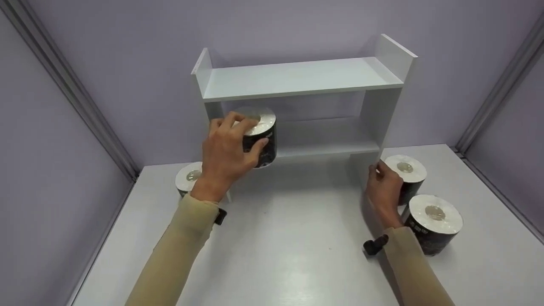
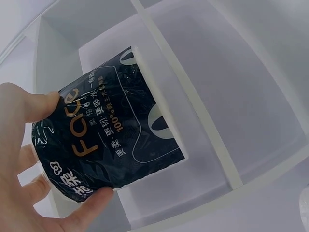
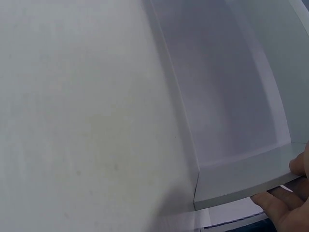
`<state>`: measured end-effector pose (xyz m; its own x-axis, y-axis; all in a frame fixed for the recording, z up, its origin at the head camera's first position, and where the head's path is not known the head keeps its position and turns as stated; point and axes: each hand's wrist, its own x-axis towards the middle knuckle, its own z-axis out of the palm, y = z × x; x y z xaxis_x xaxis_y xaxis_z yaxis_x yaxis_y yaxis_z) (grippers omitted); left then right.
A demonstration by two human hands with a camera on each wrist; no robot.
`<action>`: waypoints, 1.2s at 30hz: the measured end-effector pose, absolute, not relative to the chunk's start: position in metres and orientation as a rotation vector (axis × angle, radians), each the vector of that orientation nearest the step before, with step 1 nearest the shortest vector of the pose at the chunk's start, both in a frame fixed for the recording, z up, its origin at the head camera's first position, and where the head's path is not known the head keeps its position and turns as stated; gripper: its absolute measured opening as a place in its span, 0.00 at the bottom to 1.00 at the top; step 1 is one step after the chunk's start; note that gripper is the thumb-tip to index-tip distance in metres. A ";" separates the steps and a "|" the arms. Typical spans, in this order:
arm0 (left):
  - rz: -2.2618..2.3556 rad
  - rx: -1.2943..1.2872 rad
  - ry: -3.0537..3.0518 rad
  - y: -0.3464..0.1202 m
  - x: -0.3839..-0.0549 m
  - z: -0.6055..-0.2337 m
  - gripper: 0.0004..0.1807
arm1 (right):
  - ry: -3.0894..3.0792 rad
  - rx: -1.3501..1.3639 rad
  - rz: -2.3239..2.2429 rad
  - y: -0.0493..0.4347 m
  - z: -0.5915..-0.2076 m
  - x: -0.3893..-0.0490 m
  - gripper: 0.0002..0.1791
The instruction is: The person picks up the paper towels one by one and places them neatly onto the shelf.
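Note:
My left hand [image 1: 225, 148] grips a toilet paper roll [image 2: 106, 125] in a black printed wrapper. In the head view, that roll is at the left end of the middle opening of a white shelf unit [image 1: 306, 78], above the lower board [image 1: 327, 150]. Whether the roll's base touches this board cannot be seen. On the other side, my right hand [image 1: 384, 191] pinches the front edge of the unit's right side panel [image 3: 241, 191], with thumb and fingers on opposite faces. Just right of this hand stands another wrapped roll [image 1: 410, 187].
A further roll [image 1: 435, 229] stands upright nearer the front, beside my right forearm. Left of the unit, one more roll [image 1: 187, 176] is partly hidden by my left hand. The unit stands on a white table [image 1: 289, 255] against a pale wall [image 1: 293, 25].

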<state>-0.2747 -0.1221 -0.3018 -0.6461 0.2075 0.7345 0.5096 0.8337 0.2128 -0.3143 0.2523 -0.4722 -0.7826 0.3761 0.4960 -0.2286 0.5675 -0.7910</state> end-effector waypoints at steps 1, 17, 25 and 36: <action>-0.526 -0.518 -2.271 -0.122 -0.276 -0.302 0.22 | -2.157 -0.116 1.211 0.252 -0.473 -0.315 0.09; -0.559 -0.508 -2.289 -0.114 -0.289 -0.302 0.22 | -2.144 -0.124 1.211 0.257 -0.473 -0.312 0.08; -0.551 -0.487 -2.303 -0.116 -0.293 -0.302 0.22 | -2.154 -0.136 1.198 0.257 -0.472 -0.312 0.08; -0.519 -0.480 -2.319 -0.118 -0.299 -0.306 0.21 | -2.143 -0.072 1.168 0.258 -0.473 -0.312 0.09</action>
<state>-0.2987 -0.1177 -0.3064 -0.6852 0.1911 0.7029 0.4726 0.8510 0.2293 -0.3120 0.2575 -0.4730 -0.7635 0.3535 0.5404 -0.2625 0.5947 -0.7599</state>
